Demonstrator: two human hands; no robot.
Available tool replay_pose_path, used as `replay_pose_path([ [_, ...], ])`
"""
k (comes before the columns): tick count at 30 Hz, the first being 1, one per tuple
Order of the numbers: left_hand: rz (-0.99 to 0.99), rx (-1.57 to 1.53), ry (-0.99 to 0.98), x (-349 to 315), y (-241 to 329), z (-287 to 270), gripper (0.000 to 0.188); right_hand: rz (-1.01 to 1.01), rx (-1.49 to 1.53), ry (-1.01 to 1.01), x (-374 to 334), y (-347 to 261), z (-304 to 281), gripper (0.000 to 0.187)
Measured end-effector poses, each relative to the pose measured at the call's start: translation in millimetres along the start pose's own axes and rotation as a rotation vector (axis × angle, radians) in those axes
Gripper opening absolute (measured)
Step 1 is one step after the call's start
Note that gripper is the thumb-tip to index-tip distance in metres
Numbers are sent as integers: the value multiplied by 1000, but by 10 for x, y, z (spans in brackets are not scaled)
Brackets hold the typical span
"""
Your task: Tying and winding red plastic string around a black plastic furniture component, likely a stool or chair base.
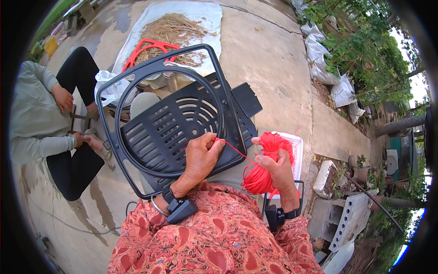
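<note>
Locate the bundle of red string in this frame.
In the head view, the bundle of red string sits right of centre in the right hand, beside the black plastic frame that the left hand grips.

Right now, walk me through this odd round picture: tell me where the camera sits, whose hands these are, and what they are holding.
The camera is worn on a person's head and looks down, so the picture bends at its rim and the forearms come in from below, each with a small black device strapped at the wrist. The left hand grips the edge of a black plastic frame, a slotted panel with a round ring, resting on the lap. The right hand holds a bundle of red cord; one strand of it runs taut across to the left hand's fingers. On the concrete ground beyond lie a white sheet with dry straw and a red frame. Another person sits at the left.
</note>
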State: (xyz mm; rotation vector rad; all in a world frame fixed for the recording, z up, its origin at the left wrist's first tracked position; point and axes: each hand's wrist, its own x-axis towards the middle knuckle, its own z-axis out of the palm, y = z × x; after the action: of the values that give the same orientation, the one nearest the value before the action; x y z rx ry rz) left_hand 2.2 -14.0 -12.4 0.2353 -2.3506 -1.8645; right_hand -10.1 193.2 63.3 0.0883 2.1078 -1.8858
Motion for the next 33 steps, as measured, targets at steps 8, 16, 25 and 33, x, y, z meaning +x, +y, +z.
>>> replay_pose_path([
  [8,-57,-76,-45,-12,37,-43,18,33,-174,-20,118,222,389,24],
  [16,-254,-360,-279,57,238,-248,27,56,-144,-60,23,246,269,17],
  [25,-191,-279,-234,73,130,-169,36,-95,-414,-45,-93,-11,32,54],
  [33,-335,-352,-361,136,243,-276,26,-309,-712,-134,-229,-188,113,43],
])
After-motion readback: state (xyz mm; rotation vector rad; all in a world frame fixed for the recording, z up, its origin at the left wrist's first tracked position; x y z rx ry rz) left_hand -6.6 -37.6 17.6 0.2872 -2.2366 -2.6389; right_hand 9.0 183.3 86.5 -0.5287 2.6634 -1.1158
